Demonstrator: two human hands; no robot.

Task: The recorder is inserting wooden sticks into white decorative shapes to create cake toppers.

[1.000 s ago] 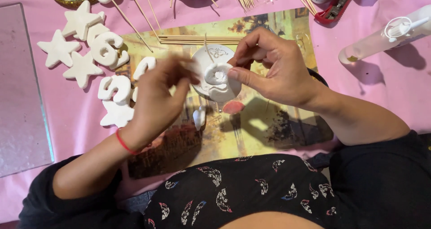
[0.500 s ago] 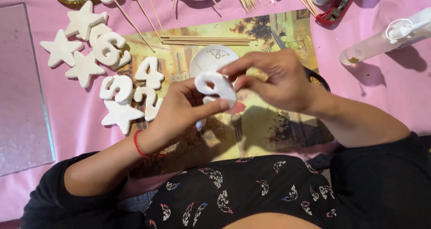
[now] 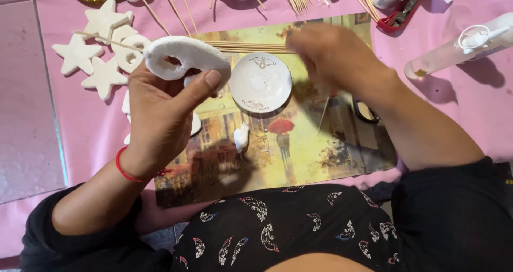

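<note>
While the left hand [image 3: 160, 112] pinches the white number shape [image 3: 184, 56] up high to look, the blurry right hand [image 3: 334, 56] holds a thin stick [image 3: 324, 114] over the picture mat [image 3: 299, 154].

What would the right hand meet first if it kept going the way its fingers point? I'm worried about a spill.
Probably the bundle of wooden skewers beyond the right hand, then the white saucer; motion blur leaves depth unclear.

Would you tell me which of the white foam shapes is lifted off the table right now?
The white foam numeral gripped in the left hand, with a skewer stuck in it; the star shapes lie flat on the pink cloth.
</note>
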